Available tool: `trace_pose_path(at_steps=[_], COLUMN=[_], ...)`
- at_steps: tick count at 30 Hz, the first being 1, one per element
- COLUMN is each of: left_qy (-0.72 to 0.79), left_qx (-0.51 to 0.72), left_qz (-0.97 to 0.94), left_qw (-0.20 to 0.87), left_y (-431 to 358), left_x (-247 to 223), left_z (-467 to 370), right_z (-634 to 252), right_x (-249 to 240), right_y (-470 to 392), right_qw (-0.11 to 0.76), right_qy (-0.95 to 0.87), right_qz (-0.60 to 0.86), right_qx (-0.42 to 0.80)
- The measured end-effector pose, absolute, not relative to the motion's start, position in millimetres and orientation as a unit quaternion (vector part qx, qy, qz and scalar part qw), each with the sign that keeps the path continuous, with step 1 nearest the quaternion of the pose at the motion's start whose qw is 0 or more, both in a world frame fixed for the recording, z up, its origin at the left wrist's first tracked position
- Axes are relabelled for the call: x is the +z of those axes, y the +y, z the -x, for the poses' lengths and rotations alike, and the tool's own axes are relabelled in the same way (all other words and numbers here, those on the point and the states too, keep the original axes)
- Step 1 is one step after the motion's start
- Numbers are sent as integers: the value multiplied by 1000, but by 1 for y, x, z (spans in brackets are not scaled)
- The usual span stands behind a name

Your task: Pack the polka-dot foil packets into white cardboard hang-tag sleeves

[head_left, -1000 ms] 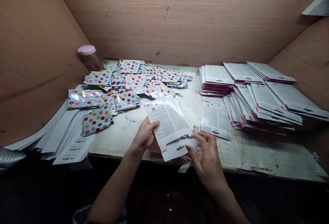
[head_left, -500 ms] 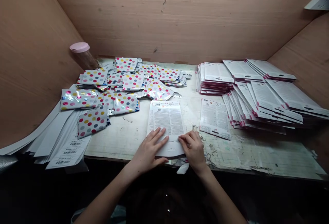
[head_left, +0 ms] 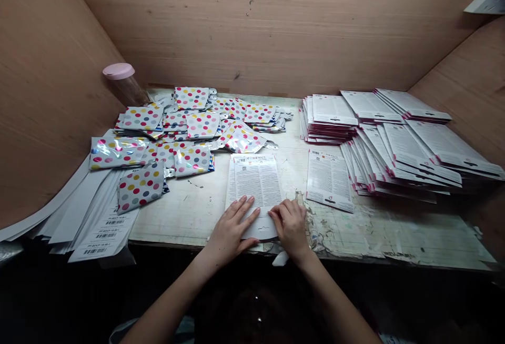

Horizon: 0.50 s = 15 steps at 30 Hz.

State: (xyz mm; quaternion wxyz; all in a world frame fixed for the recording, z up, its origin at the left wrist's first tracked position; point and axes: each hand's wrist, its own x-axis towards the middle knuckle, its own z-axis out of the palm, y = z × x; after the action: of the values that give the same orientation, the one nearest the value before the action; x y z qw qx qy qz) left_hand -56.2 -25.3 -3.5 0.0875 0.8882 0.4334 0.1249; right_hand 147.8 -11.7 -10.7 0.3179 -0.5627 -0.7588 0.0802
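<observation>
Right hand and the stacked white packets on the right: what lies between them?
In the head view, a single printed packet lies on the tabletop between the right hand and the stacked packets.

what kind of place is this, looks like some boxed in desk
Probably a packing workstation, perhaps in a workshop or small factory: heaps of polka-dot packets, stacked white printed packs and barcode label sheets share one worn, board-walled table.

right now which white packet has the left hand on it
The packet front and centre: the left hand rests on its lower left side; packets to its right have no hand on them.
</observation>
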Motion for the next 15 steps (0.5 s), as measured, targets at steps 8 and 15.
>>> trace_pose_path(at_steps=[8,15], left_qy=[432,321], left_qx=[154,269], left_qz=[-878,-904], left_qw=[137,86], left_y=[-24,-25], left_x=[5,1], left_z=[61,67], right_z=[-157,-208], right_x=[-7,40], right_y=[-45,-62], right_qw=[218,134], right_qy=[-858,-869], right_qz=[460,386], right_qx=[75,280])
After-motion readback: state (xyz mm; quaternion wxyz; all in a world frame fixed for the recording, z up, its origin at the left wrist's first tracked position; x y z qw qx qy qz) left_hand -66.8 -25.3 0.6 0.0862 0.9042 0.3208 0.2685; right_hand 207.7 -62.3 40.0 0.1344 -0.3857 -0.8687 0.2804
